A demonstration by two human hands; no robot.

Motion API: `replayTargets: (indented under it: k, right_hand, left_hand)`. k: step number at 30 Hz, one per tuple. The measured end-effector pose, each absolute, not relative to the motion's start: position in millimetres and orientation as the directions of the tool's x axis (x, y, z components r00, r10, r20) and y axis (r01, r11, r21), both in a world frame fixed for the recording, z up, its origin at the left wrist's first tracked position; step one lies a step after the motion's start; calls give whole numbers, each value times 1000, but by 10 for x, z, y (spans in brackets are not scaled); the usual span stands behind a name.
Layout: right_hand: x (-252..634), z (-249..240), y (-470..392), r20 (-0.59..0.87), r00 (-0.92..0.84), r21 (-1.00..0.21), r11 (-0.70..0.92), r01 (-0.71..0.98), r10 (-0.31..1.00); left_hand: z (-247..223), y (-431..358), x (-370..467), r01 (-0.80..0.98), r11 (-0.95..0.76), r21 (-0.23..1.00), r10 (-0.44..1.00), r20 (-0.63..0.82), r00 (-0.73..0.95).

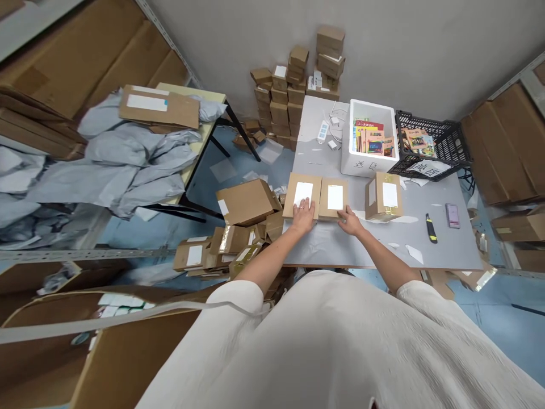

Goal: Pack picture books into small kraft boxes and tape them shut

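Two brown cardboard boxes with white labels sit side by side on the grey table, the left box point(292, 193) and the middle box point(326, 196). My left hand point(304, 217) rests flat on the lower part of the left box's top, fingers spread over the edge of its label. At the near right corner of the middle box point(340, 193), my right hand point(349, 220) grips the edge with bent fingers. A third, taller taped cardboard box point(383, 211) stands apart to the right, its labels showing.
Behind are a white foam bin point(370, 166) of booklets and a black crate point(430, 128). A box cutter point(431, 229), phone point(452, 216) and power strip point(322, 132) lie on the table point(443, 250). Boxes pile up on the floor at left; grey parcels point(119, 145) cover another table.
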State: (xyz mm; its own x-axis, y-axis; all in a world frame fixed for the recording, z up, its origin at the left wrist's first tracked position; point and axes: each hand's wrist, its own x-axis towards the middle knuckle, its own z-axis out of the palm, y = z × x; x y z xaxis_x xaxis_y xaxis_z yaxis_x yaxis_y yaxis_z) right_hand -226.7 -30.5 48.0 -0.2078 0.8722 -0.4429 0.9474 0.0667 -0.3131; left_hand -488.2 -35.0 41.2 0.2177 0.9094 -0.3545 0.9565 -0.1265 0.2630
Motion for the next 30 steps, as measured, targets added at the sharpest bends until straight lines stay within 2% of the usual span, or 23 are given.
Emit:
replayTargets:
  k: [8, 17, 24, 27, 30]
  right_hand:
    - [-2078, 582, -378, -320, -165, -297, 67, 952, 933]
    - [-948, 715, -323, -109, -38, -314, 2, 949, 993]
    - [-132, 620, -248, -113, 22, -328, -58, 943, 993]
    - [108, 543, -177, -150, -6, -351, -47, 935, 989]
    - [236, 490, -115, -172, -96, -431, 13, 902, 980]
  left_hand:
    - [555, -324, -4547, 897, -205, 392, 928, -214, 306]
    - [683, -260, -3622, 825, -365, 431, 869, -162, 468]
    - [757, -198, -2541, 748, -464, 475, 818, -96, 568]
    - [755, -170, -2159, 763, -440, 473, 833, -103, 544]
    - [736, -160, -1966, 813, -363, 455, 867, -155, 474]
